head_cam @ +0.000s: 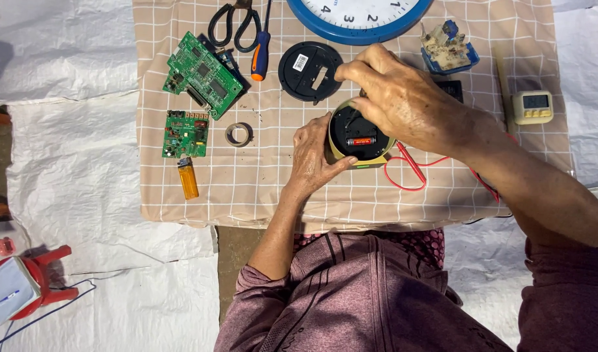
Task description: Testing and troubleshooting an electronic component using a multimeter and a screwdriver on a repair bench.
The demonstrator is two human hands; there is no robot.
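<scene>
A small round device (359,135) with a yellowish rim and an open black back lies on the checked cloth (247,189); a battery shows inside it. My left hand (314,158) grips its left side, thumb along the lower edge. My right hand (403,98) reaches over from the right, fingertips pressed at the device's top edge. The black round back cover (309,70) lies just above, apart from the device. A red wire (409,173) loops out to the right under my right forearm.
Two green circuit boards (202,73) (185,134), an orange lighter (188,180), a tape roll (238,134), scissors (234,25) and a screwdriver (260,52) lie left. A blue wall clock (357,19), a blue tray of parts (447,49) and a small timer (532,106) lie at back and right.
</scene>
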